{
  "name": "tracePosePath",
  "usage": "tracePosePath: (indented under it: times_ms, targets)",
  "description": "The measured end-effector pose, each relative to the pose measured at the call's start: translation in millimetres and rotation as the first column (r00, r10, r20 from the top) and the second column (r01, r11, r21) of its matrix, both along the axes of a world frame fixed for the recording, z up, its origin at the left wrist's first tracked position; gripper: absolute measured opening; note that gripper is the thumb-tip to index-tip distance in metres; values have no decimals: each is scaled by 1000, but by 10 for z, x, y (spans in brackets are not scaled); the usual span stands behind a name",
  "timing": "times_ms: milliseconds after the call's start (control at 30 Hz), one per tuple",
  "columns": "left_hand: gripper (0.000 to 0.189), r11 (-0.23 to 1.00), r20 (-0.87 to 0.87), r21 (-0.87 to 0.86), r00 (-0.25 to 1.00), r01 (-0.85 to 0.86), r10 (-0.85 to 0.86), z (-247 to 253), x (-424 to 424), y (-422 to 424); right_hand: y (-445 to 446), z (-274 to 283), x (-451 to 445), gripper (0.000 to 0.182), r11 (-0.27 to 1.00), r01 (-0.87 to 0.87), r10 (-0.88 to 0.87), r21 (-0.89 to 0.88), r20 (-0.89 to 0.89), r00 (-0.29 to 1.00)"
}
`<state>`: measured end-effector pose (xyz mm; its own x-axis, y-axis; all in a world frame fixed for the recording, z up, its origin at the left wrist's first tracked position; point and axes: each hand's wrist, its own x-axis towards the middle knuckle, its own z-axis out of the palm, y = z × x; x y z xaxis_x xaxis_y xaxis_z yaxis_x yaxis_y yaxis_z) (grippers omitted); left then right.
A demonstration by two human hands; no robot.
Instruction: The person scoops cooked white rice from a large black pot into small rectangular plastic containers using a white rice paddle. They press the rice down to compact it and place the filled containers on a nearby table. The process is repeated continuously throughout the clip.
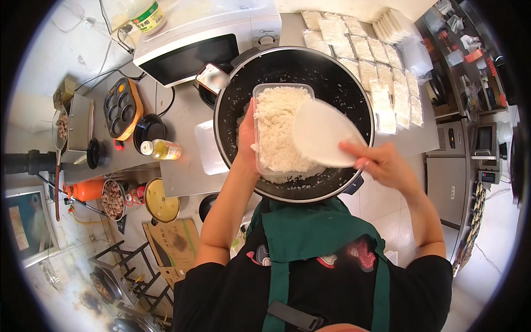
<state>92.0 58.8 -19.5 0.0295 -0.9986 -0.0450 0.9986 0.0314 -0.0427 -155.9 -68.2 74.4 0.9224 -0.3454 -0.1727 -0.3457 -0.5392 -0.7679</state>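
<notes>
My left hand point(247, 139) holds a clear plastic container point(258, 167) by its left side. Cooked white rice point(278, 128) fills it to about the rim. In my right hand point(379, 164) is a broad white rice paddle point(323, 133), its blade lying over the right part of the rice and hiding it there. Both hands are above a large black pot point(348, 79). Rice grains cling to the pot's inner wall, and more rice lies at its bottom, largely hidden by the container.
Many flat rice-filled packs point(369, 74) lie on the metal table point(427, 139) at the back right, near stacked clear containers point(415, 58). Left of the pot are a phone point(212, 79), a Midea microwave point(186, 58), a capped bottle point(161, 149) and a clear lid or tray point(209, 147).
</notes>
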Motion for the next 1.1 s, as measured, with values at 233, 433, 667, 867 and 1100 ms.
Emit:
tracePosePath:
  times_ms: [233, 433, 667, 867, 1100]
  targets:
    - [66, 991, 155, 134, 988, -29, 8, 68, -10, 18, 148, -126, 126, 39, 985, 22, 7, 173, -164, 986]
    - [66, 998, 60, -53, 998, -14, 17, 140, -31, 12, 27, -50, 64, 46, 770, 211, -223, 601, -56, 973]
    - [65, 987, 253, 89, 961, -135, 109, -6, 9, 2, 305, -240, 408, 37, 964, 124, -118, 235, -41, 992]
    - [67, 983, 211, 56, 965, -174, 159, 107, -24, -18, 489, -162, 469, 40, 749, 445, -394, 491, -209, 895]
    - [63, 975, 173, -4, 960, -223, 220, 24, 12, -16, 609, -19, 352, 43, 663, 333, -334, 670, -133, 933]
